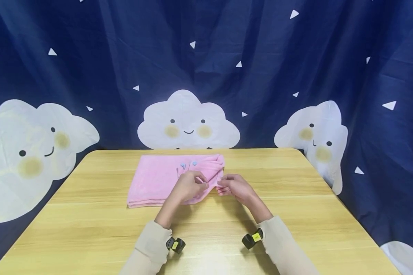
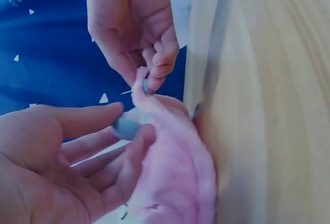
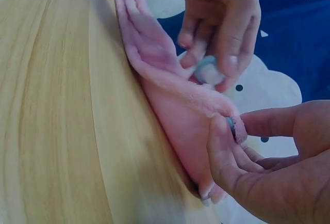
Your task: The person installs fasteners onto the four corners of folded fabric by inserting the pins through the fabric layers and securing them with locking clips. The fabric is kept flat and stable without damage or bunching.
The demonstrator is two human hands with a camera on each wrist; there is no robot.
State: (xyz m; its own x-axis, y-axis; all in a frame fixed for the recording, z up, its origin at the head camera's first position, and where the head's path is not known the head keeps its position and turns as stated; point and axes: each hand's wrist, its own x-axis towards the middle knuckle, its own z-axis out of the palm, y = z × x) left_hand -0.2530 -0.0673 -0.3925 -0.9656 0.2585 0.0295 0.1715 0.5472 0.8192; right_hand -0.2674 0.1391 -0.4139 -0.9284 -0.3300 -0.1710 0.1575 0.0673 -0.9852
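A folded pink plush towel (image 1: 151, 179) lies on the wooden table, its right-hand corner lifted. My right hand (image 1: 239, 188) pinches that corner between thumb and fingers, together with a small blue-grey disc (image 3: 231, 126) against the cloth. A thin pale spike (image 2: 126, 93) sticks out of the cloth there. Just to the left, my left hand (image 1: 190, 187) holds a round blue-grey cap (image 2: 126, 127) between thumb and fingertips, apart from the pinched corner; the cap is blurred. Two small blue round pieces (image 1: 194, 163) sit on the towel's upper part, beyond the left hand.
The light wooden table (image 1: 89, 229) extends on both sides and in front of the towel. Behind it hangs a dark blue curtain (image 1: 261, 38) with cloud prints. A black wrist camera (image 1: 176, 245) is strapped to the left cuff, another (image 1: 252, 240) to the right.
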